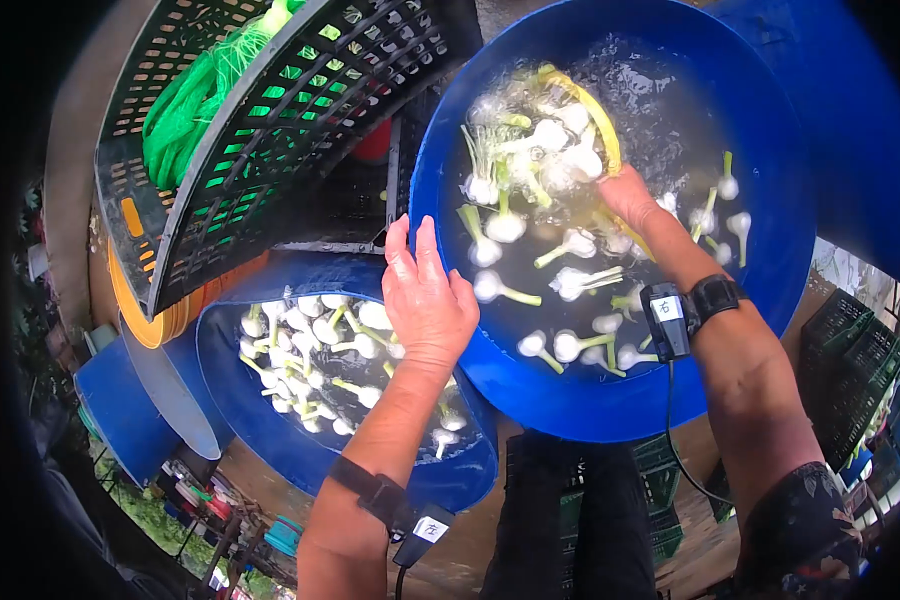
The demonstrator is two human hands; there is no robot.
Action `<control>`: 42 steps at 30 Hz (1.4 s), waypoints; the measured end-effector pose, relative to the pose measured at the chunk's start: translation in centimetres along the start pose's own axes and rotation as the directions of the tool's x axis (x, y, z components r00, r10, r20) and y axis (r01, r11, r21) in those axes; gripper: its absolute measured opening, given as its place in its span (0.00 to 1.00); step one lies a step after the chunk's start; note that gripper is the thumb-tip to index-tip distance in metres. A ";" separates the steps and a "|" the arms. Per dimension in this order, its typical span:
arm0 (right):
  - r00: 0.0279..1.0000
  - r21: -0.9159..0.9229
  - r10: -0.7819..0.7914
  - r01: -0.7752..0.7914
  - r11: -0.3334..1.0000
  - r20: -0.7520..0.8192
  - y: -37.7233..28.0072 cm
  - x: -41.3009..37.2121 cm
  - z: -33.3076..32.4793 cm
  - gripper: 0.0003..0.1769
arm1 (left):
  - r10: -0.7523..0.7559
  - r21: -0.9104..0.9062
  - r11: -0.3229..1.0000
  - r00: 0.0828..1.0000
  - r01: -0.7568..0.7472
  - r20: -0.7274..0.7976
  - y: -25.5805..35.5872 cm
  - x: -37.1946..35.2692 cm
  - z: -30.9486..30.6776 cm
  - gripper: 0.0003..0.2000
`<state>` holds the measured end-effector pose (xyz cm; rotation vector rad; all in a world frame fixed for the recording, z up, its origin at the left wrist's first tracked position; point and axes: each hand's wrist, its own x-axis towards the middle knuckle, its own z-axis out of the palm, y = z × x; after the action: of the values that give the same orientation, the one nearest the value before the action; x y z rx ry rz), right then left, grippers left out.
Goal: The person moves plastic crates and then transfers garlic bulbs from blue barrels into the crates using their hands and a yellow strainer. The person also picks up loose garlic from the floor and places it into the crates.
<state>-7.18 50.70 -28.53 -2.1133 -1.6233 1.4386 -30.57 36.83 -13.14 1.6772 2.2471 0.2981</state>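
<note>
My right hand (627,198) is closed on the yellow rim (600,118) of what looks like a basket or strainer, half sunk in the water of a large round blue tub (550,405). White garlic bulbs (545,140) with short green stems are heaped inside that rim. More garlic bulbs (575,283) float loose around it. Fingers spread, my left hand (430,305) rests at the tub's left edge and holds nothing. Below it on the left, a second blue tub (320,455) holds water and many floating garlic bulbs (300,365).
A black plastic crate (270,150) with green netting (195,110) stands tilted at the upper left. Orange-yellow tubs (150,315) and blue containers (130,410) sit beneath it. Dark green crates (845,350) are at the right. Cabled devices are strapped to both forearms.
</note>
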 end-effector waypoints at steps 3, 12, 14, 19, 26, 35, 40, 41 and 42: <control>0.874 0.304 0.280 -0.413 0.859 0.396 -1.8 -4.9 1.3 0.18 | 0.005 0.031 1.000 1.000 -0.006 0.022 0.1 0.3 0.0 0.31; 0.783 0.702 0.052 -0.583 0.408 0.620 -0.2 -14.8 3.0 0.23 | -0.041 0.090 0.995 0.995 0.032 0.095 0.3 0.0 0.1 0.32; 0.804 0.769 -0.034 -0.553 0.321 0.593 0.6 -16.2 2.5 0.26 | 0.047 0.103 0.994 0.999 -0.048 0.011 0.2 0.3 0.2 0.32; 0.934 0.875 0.029 -0.345 0.340 0.357 3.5 -26.1 -3.4 0.20 | 0.059 0.179 0.982 0.998 -0.060 0.007 0.4 -1.0 0.5 0.29; 0.799 0.768 0.589 -0.299 0.567 -0.123 10.2 -53.4 -14.1 0.15 | 0.099 0.312 0.946 0.995 -0.091 -0.011 -1.7 -0.4 2.1 0.29; 0.715 -0.383 0.559 -0.698 0.605 -0.421 19.9 -70.9 -3.8 0.46 | 0.128 0.335 0.935 0.992 -0.119 -0.004 -1.9 -0.5 2.0 0.30; 0.676 -0.316 0.149 -0.514 0.798 -0.721 17.4 -61.0 -14.9 0.23 | 0.050 0.275 0.959 0.997 -0.064 0.057 0.4 -1.2 1.0 0.31; 0.714 -0.450 -0.082 -0.343 0.824 -0.695 14.2 -55.3 -17.5 0.13 | 0.029 0.286 0.957 0.998 -0.043 0.055 0.8 -1.1 0.8 0.30; 0.755 -0.521 -0.197 -0.217 0.825 -0.625 10.9 -49.3 -19.4 0.15 | 0.014 0.276 0.961 0.999 -0.024 0.038 1.0 -0.9 0.8 0.30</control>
<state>15.52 15.02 5.25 -2.4832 -1.8267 0.0622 -29.14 36.22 -13.38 1.8226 2.3344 -0.0462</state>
